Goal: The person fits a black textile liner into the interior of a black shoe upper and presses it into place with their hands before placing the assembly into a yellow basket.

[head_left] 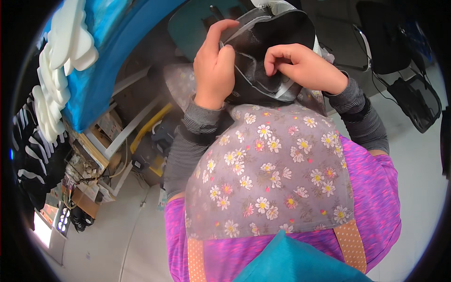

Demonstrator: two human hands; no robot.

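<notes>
A black fabric piece [291, 35] with pale edging and a mesh-like inner face lies in front of me, above my lap. Whether it is a bag or a shoe part I cannot make out. At its left edge is my left hand [213, 66], its thumb and fingers closed on the pale-edged rim and the index finger reaching over the top. My right hand [300, 66] is over the middle of the piece with curled, pinched fingertips. What those fingertips hold, if anything, is hidden. A flowered grey apron [268, 174] covers my lap under the piece.
White, rounded foam-like pieces [70, 37] are piled on a blue-covered surface [105, 56] at the left. Below them hang black pieces with white strips [35, 155]. A cluttered metal-framed shelf [110, 145] stands lower left. A black chair [385, 37] is at the far right.
</notes>
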